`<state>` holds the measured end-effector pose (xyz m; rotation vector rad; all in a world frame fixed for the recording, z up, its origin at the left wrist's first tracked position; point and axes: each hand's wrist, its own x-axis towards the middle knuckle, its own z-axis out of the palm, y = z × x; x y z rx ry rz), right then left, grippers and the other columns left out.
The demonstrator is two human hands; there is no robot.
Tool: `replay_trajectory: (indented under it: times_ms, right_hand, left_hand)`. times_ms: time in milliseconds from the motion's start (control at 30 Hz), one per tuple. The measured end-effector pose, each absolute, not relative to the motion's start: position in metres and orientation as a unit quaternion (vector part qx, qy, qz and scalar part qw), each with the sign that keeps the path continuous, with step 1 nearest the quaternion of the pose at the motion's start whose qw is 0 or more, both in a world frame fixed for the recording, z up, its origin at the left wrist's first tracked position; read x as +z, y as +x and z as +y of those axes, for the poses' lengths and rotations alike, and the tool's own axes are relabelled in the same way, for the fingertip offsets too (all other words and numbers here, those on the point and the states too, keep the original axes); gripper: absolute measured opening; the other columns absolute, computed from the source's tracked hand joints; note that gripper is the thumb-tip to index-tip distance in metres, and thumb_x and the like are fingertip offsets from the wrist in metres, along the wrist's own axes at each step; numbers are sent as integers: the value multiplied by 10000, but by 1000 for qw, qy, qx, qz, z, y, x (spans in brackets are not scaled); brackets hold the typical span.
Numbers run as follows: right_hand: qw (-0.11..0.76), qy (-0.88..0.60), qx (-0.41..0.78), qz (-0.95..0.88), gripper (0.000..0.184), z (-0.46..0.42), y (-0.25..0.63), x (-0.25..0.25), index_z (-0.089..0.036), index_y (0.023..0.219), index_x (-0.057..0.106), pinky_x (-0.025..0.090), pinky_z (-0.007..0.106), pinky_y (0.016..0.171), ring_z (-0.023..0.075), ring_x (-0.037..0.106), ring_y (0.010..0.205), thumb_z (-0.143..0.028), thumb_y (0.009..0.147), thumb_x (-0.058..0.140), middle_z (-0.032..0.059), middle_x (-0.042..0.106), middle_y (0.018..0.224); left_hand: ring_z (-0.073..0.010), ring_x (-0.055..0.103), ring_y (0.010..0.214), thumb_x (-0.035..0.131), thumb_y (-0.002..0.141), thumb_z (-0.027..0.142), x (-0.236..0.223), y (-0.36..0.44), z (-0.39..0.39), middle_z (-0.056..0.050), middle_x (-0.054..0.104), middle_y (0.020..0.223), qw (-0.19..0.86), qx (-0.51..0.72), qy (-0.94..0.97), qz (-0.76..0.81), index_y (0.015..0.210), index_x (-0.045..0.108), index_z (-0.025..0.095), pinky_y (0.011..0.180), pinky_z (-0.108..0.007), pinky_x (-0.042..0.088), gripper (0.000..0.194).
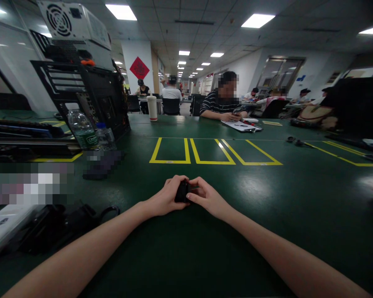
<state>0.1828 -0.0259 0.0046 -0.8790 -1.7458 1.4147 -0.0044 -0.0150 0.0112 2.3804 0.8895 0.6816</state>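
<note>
A small black box-shaped object (pixel 182 192) is between my two hands, low over the green table (pixel 186 244) in front of me. My left hand (pixel 168 194) is closed around its left side, with the thumb at the bottom edge and the fingers over the top. From the right, my right hand (pixel 207 196) meets it with curled fingers and the thumb against its right side. I cannot make out what kind of object it is. Part of it is hidden behind my fingers.
Yellow tape outlines (pixel 208 162) mark the table ahead. On the left stand an open computer case (pixel 96 95), a plastic bottle (pixel 82 128) and black cables (pixel 77 219). A white cup (pixel 152 108) stands farther back. Across the table a person (pixel 222 99) sits by a clipboard (pixel 242 126).
</note>
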Motion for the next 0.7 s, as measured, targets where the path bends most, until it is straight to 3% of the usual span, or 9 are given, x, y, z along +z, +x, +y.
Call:
replay_trajectory:
  times_ms: [133,333,700]
  right_hand:
    - [349,-343,543,-682,364,-31,184,7,-235,1007,411,454,391,849,185,533,989,-216,716,629,20,482,1062]
    - [366,-346,532,-681,202,-29,183,2,-226,973,435,475,377,809,183,534,974,-256,797,529,26,486,1038]
    - [345,-357,543,-677,304,-31,184,8,-237,999,428,464,398,844,198,520,1013,-220,745,594,21,476,1080]
  left_hand:
    - [-247,426,1045,639,678,204,1,-3,-11,-76,412,1155,239,274,872,328,1194,291,227,880,-407,374,623]
    - [-246,432,1046,626,708,260,9,-3,-14,-72,416,1158,257,259,871,329,1202,296,238,874,-412,384,595]
    - [-255,436,1039,636,690,245,7,-4,-13,-72,415,1152,251,269,867,335,1189,303,241,865,-419,387,600]
